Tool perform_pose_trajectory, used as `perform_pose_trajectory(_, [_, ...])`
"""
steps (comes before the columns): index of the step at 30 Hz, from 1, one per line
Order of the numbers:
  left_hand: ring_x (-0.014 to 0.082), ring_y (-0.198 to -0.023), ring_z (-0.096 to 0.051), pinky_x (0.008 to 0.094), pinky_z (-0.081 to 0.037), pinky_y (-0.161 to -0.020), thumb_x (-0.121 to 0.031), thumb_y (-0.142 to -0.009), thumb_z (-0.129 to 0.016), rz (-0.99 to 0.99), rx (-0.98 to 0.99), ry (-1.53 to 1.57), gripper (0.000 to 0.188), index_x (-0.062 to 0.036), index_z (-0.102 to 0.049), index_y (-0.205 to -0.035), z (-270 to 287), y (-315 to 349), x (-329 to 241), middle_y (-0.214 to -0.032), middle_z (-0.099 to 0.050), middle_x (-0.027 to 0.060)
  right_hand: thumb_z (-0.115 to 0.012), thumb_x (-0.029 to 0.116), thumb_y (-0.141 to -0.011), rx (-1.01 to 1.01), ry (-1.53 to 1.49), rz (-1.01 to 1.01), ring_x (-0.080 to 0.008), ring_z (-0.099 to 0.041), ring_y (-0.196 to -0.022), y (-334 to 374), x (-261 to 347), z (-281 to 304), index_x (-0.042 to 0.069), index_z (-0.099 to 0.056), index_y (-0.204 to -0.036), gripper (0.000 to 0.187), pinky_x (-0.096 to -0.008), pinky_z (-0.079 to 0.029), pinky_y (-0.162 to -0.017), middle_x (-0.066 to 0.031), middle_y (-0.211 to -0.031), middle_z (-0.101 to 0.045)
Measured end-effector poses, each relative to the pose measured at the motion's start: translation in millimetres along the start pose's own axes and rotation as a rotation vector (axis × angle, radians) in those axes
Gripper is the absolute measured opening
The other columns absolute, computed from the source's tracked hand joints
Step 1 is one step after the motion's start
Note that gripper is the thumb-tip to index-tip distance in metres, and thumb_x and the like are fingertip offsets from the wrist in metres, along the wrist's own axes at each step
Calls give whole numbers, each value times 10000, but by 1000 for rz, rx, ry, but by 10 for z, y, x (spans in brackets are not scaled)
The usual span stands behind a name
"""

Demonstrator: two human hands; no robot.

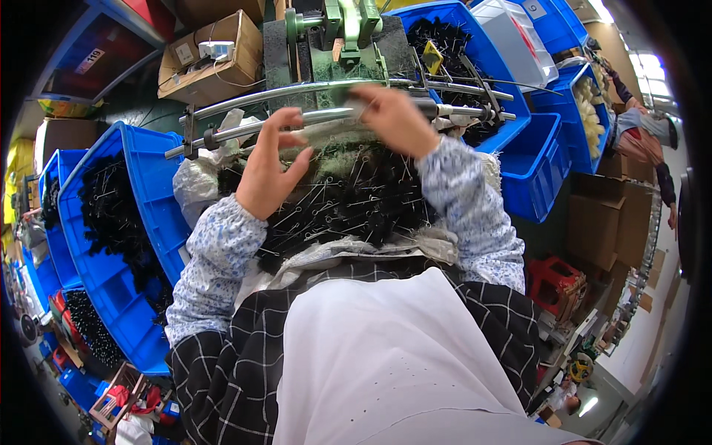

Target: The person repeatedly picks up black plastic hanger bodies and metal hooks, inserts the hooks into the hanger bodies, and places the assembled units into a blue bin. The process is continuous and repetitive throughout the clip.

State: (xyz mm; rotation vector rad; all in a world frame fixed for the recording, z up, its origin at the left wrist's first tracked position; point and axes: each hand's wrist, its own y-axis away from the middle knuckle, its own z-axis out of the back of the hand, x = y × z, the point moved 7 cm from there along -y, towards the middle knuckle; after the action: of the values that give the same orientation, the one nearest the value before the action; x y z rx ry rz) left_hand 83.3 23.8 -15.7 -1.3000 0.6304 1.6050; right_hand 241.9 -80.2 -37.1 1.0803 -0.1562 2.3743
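Observation:
My left hand (268, 169) is held just in front of the metal rails (319, 115), its fingers curved and apart from the thumb, with nothing visible between them. My right hand (397, 119) is at the rails, near their middle, smeared by motion; whether it holds anything cannot be made out. Beneath both hands a heap of small black-bristled brushes with thin wire loop ends (348, 194) lies in a whitish sack (326, 256) in front of me. Beyond the rails stands a green machine (350, 33), its bed covered in dark dust.
On the left is a blue crate (159, 196) holding black brushes. A blue bin of black brushes (503, 70) stands at the far right, with a smaller blue bin (535, 172) nearer me. A cardboard box (211, 63) sits far left. Another person (644, 137) is at the right.

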Motion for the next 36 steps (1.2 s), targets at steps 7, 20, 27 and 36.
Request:
perform_pose_trajectory(7, [324,-1020,-530,422,-383,-892,-162,-770,-621,179,669,-738,441,-84,-443,-1166,-292,502,768,-1055,-573,165,-531,148,-824,-485,906,-23,-245,-612,-809,-521,-613,637,145,-632,-998,201,-368,-494,-723,-53,-835,-615])
perform_pose_trajectory(20, [307,-985,-549,437,-375,-867,-160,-768,-615,118,732,-733,391,-79,-460,-1117,-412,515,760,-982,-608,147,-528,162,-820,-452,859,69,-233,-599,-810,-669,-707,578,172,-659,-995,218,-362,-472,-755,-47,-847,-623])
perform_pose_trajectory(27, [299,-928,-561,343,-451,-780,-150,-811,-622,122,509,-429,277,-36,-527,-1045,-78,314,408,-1012,-584,143,-573,305,-823,-413,920,43,-251,-512,-992,-748,-840,580,195,-548,-1188,382,-419,-402,-850,-24,-1083,-555])
perform_pose_trajectory(36, [232,-819,-570,305,-476,-695,-186,-809,-647,34,200,-317,275,-41,-558,-1026,367,170,-33,-963,-588,99,-589,212,-755,-521,737,-43,-285,-539,-1066,-599,-904,614,77,-593,-1063,336,-439,-410,-859,-91,-1009,-634])
